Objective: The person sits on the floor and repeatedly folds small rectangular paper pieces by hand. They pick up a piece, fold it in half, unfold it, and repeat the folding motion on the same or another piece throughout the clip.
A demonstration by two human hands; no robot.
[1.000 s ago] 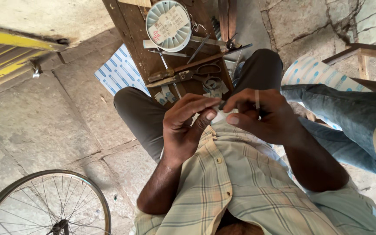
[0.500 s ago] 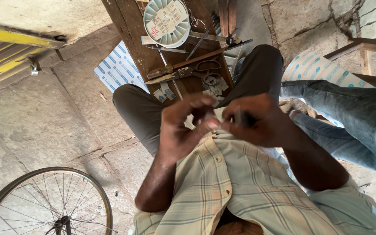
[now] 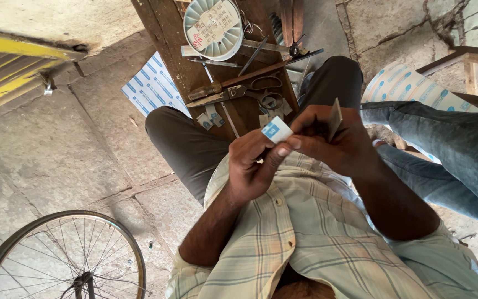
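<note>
Stone floor, left hand (image 3: 253,166) pinching small white packet (image 3: 276,131) (blue mark), right hand (image 3: 333,141) touching

A small white-and-blue paper packet (image 3: 276,130) and a thin, dull grey metal strip (image 3: 334,118) sit between bare hands (image 3: 305,149) over a soft, checked cotton shirt (image 3: 305,243). Beyond, a worn, dark wooden counter (image 3: 167,33) carries tarnished steel scissors (image 3: 239,91) and a glossy white plastic dish (image 3: 212,27). The floor (image 3: 45,155) is rough, cracked stone; a bicycle wheel (image 3: 56,260) shows matt rubber and thin metal spokes.
</note>
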